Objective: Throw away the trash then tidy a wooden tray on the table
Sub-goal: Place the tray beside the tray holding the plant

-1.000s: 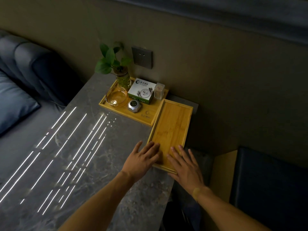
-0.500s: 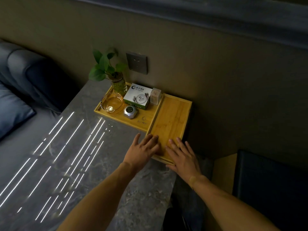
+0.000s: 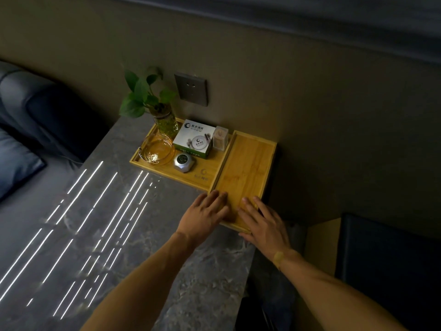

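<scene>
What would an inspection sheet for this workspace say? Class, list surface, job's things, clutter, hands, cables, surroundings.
Surface: grey marble table, streaked with light.
Job's things: empty wooden tray beside a second tray that holds a plant, glass bowl, box, toothpick holder and a small silver gadget.
Clutter: nothing seen.
Hands: left hand and right hand lie flat on the empty tray's near end, no grip.
Cables: nothing seen.
Surroundings: wall socket, sofa, dark seat.
</scene>
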`<state>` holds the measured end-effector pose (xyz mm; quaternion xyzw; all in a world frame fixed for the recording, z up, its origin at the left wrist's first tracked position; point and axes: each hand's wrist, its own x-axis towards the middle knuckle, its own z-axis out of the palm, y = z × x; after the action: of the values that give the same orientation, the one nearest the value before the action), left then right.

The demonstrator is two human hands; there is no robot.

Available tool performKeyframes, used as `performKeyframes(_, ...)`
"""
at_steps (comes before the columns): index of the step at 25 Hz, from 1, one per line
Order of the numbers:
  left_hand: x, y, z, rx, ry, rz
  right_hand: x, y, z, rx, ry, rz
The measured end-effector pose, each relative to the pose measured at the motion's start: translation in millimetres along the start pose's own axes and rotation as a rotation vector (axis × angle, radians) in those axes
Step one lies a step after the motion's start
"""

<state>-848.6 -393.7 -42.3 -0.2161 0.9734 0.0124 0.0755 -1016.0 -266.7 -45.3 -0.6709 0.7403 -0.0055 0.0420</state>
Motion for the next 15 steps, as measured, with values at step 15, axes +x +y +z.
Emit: performKeyframes(15,20.3,3.6,1.0,-0.25,-0.047,0.01,36.6,20.8,-12.1,1.417,-0.158,0.792)
